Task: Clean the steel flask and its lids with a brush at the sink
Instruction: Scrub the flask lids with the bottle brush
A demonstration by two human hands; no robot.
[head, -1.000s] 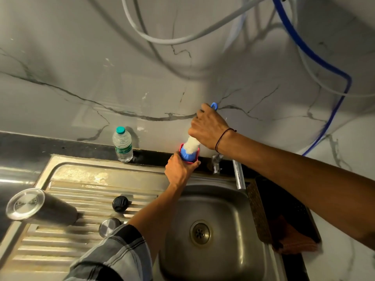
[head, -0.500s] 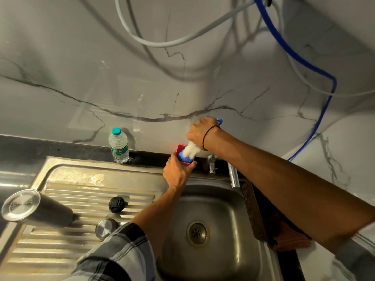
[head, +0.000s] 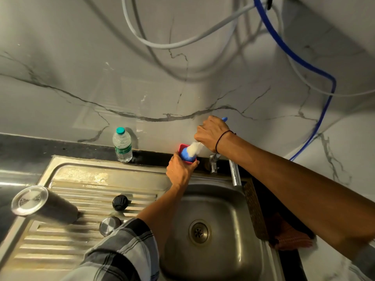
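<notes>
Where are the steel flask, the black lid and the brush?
steel flask [head: 43, 207]: head view, on its dark side wall.
black lid [head: 120, 202]: head view, on its top.
brush [head: 193, 149]: head view, on its white bristles.

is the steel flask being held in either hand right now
No, the steel flask lies on the drainboard, while the left hand holds a red container and the right hand the brush.

White marble-patterned wall tiles [head: 81, 67] with grey veining back a black stone counter [head: 30, 145]. A blue hose [head: 300, 59] and pale grey tubing [head: 182, 42] hang across the wall. Lighting is dim and warm; wall surfaces show soft glare.
</notes>
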